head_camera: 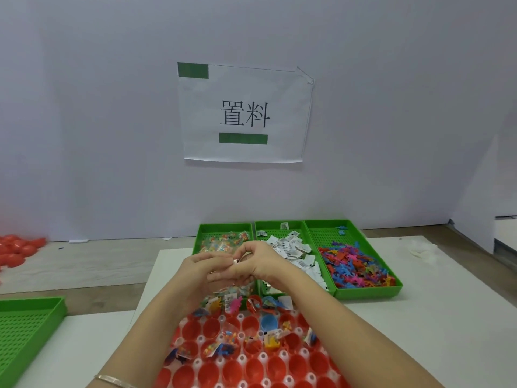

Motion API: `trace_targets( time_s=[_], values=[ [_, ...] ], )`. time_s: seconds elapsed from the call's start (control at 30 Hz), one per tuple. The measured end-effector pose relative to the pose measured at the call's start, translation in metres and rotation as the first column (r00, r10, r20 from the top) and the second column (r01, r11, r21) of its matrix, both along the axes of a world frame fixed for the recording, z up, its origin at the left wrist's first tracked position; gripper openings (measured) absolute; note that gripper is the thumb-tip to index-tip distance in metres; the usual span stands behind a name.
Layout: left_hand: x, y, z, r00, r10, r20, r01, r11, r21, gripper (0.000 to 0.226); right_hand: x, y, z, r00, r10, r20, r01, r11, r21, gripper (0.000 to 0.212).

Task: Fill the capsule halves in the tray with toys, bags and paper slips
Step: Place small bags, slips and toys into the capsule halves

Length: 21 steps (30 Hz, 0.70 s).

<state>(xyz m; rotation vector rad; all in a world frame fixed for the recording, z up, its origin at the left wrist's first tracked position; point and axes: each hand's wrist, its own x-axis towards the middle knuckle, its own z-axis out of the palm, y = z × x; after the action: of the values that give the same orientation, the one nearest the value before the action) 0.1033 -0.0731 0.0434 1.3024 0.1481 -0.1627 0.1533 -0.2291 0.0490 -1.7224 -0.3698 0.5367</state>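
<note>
Red plastic capsule halves (251,368) are seated in a clear pocketed tray (282,354) at the near edge of the white table (419,331). Those in the far rows are filled with toys, bags and slips. Just beyond it, a small white paper slip (236,261) is pinched between the curled fingertips of the left hand (201,271) and the right hand (263,259). Under and behind the hands, three green perforated trays (369,292) are set side by side, holding small clear bags (221,242), white paper labels (291,245) and coloured plastic toys (355,264).
</note>
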Motion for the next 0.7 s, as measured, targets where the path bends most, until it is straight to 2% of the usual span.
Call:
trace_targets(
  time_s=[0.13, 0.3, 0.37, 0.4, 0.47, 0.5, 0.53, 0.57, 0.63, 0.7],
  values=[
    [0.002, 0.001, 0.006, 1.0, 0.008, -0.021, -0.01, 0.997, -0.071, 0.04, -0.001, -0.001, 0.009, 0.995, -0.024, 0.095, 0.025, 1.0, -0.015, 0.045],
    [0.007, -0.003, 0.001, 0.996, 0.079, -0.049, -0.084, 0.99, -0.118, 0.033, -0.01, -0.01, 0.007, 0.983, -0.081, 0.166, 0.057, 0.988, 0.142, 0.048],
    [0.005, 0.001, -0.001, 0.993, 0.119, -0.02, -0.12, 0.991, -0.059, 0.038, -0.01, -0.03, 0.007, 0.962, -0.178, 0.208, 0.149, 0.977, 0.151, 0.046],
    [0.004, 0.005, -0.001, 0.99, 0.141, 0.0, -0.141, 0.99, -0.021, 0.04, -0.007, -0.047, 0.006, 0.923, -0.273, 0.271, 0.251, 0.961, 0.116, 0.04],
    [0.001, 0.015, 0.001, 0.982, 0.186, 0.034, -0.187, 0.982, 0.036, 0.041, 0.004, -0.093, 0.005, 0.757, -0.451, 0.472, 0.519, 0.855, -0.015, 0.022],
    [0.0, 0.02, 0.002, 0.977, 0.207, 0.045, -0.21, 0.976, 0.055, 0.041, 0.01, -0.119, 0.003, 0.669, -0.479, 0.568, 0.644, 0.755, -0.122, 0.017],
    [-0.001, 0.023, 0.003, 0.974, 0.222, 0.051, -0.225, 0.972, 0.067, 0.04, 0.016, -0.144, 0.001, 0.632, -0.46, 0.623, 0.719, 0.647, -0.252, 0.019],
    [-0.002, 0.025, 0.004, 0.972, 0.23, 0.051, -0.233, 0.97, 0.072, 0.04, 0.022, -0.165, -0.002, 0.66, -0.411, 0.629, 0.73, 0.549, -0.407, 0.026],
    [-0.004, 0.022, 0.005, 0.972, 0.233, 0.042, -0.236, 0.969, 0.077, 0.037, 0.028, -0.189, -0.012, 0.788, -0.282, 0.547, 0.615, 0.398, -0.681, 0.038],
    [-0.008, 0.015, 0.004, 0.973, 0.229, 0.037, -0.232, 0.969, 0.091, 0.03, 0.028, -0.193, -0.019, 0.829, -0.225, 0.513, 0.56, 0.359, -0.747, 0.037]
  ],
)
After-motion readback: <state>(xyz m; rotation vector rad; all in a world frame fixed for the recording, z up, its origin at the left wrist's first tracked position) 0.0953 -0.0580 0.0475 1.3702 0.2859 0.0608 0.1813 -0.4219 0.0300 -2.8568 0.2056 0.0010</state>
